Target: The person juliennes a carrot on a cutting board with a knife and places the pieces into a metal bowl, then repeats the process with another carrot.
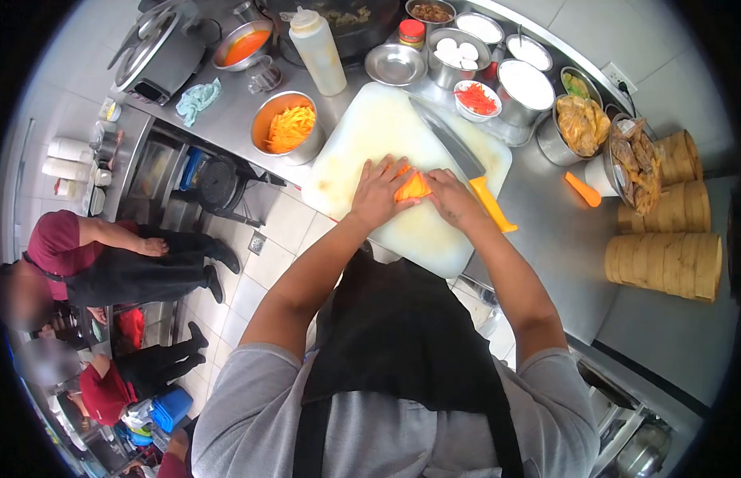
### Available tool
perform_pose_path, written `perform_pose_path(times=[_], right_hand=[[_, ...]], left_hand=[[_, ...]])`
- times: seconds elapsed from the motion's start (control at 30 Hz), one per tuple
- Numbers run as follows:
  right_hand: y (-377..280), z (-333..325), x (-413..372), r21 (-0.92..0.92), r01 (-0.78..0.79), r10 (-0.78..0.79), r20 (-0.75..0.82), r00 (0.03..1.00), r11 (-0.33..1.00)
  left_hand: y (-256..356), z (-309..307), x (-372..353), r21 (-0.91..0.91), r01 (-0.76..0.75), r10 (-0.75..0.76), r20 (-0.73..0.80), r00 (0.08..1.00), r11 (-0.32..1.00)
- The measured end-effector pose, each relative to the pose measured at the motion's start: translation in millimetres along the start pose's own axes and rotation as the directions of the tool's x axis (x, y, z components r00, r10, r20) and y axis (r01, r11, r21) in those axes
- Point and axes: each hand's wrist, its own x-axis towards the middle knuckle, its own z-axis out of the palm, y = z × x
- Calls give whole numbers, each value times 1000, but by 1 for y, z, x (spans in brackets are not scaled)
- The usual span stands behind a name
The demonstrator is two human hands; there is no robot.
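On the white cutting board (362, 131), sliced carrot (414, 186) lies bunched between my two hands. My left hand (377, 191) rests over its left side with the fingers bent round it. From the other side, my right hand (451, 199) presses against the slices, its fingertips partly hidden. A large knife (454, 147) with a yellow handle lies on the board just beyond my right hand. To the left of the board stands a metal pot of shredded carrot (291, 129).
A squeeze bottle (318, 56), a metal bowl of eggs (456, 54) and a small bowl of red shreds (476, 99) stand behind the board. Right are a carrot piece (582, 190), cooked poultry (584, 125) and bamboo steamers (663, 264). Co-workers (139, 259) stand at left.
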Motion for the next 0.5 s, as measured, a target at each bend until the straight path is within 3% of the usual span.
perform_pose_path(times=[0.07, 0.23, 0.3, 0.37, 0.43, 0.47, 0.5], right_hand=[[0, 1, 2, -10, -26, 26, 33, 999, 1000], [-7, -5, 13, -29, -4, 6, 57, 998, 1000], [-12, -13, 20, 140, -187, 164, 162, 973, 972], [45, 34, 19, 339, -52, 24, 85, 996, 939], [12, -2, 25, -9, 36, -34, 164, 986, 999], [4, -9, 25, -13, 40, -38, 160, 986, 999], [1, -11, 25, -20, 42, -38, 156, 987, 999]], left_hand=[[-3, 3, 0, -114, 2, -3, -16, 1000, 993], [-2, 2, -3, -186, 27, -49, -111, 993, 982], [-3, 2, -2, -197, 11, -43, -160, 986, 980], [-6, 12, -4, -162, 19, -50, -185, 981, 987], [-3, 6, -6, -98, 115, -117, -6, 993, 988], [-2, -2, -3, -78, 118, -110, 108, 988, 990], [-3, -6, -2, -70, 85, -76, 127, 989, 994]])
